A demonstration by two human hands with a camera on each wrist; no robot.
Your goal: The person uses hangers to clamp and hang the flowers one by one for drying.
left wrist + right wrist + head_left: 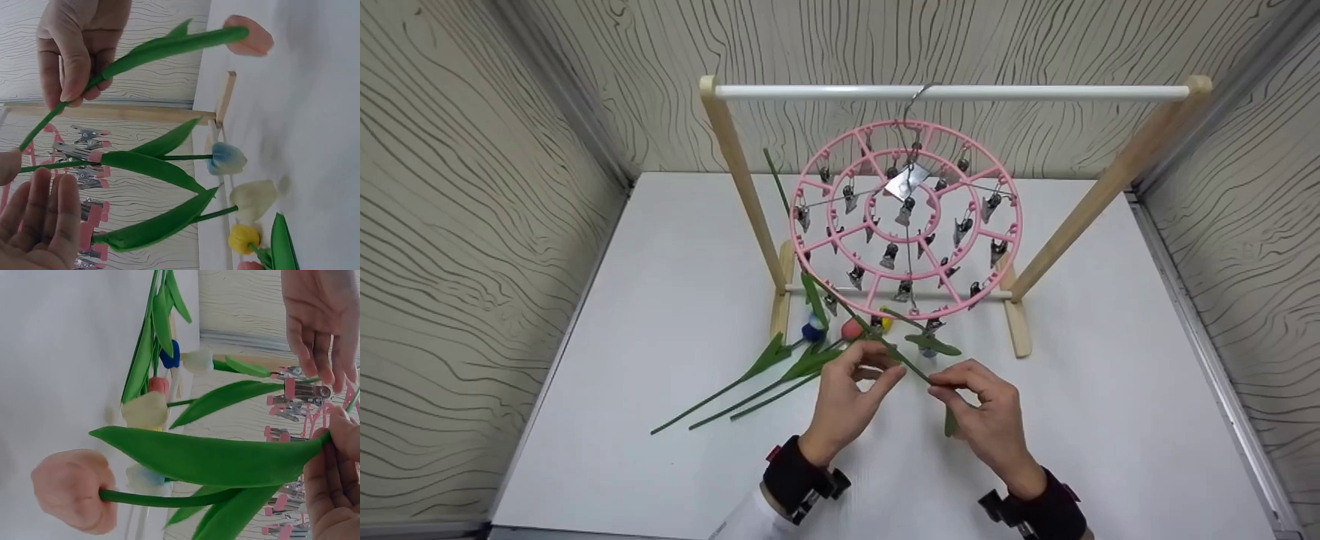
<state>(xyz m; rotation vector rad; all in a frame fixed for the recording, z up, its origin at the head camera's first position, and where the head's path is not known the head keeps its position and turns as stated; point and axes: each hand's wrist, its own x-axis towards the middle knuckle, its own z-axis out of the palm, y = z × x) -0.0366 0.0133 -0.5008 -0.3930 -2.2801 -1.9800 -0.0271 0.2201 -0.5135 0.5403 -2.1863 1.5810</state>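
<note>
The right hand (990, 412) pinches the green stem of a pink tulip (76, 489) between thumb and fingers; its bloom hangs downward below that hand. Beside the stem's upper part is the left hand (844, 397), fingers loosely bent and its thumb apart from them; whether it touches the stem is unclear. In the left wrist view, a blue-and-white tulip (226, 158) and a cream tulip (253, 199) hang bloom-down near the clips. Overhead hangs a round pink rack (874, 281) with metal clips, its near rim just beyond both hands.
A wooden stand (739, 172) with a white top bar (825, 92) carries the rack by a hook. Several tulips lie on the white table (660, 285) left of the hands, including a dark blue bloom (813, 330) and a red one (851, 330). Patterned walls surround the table.
</note>
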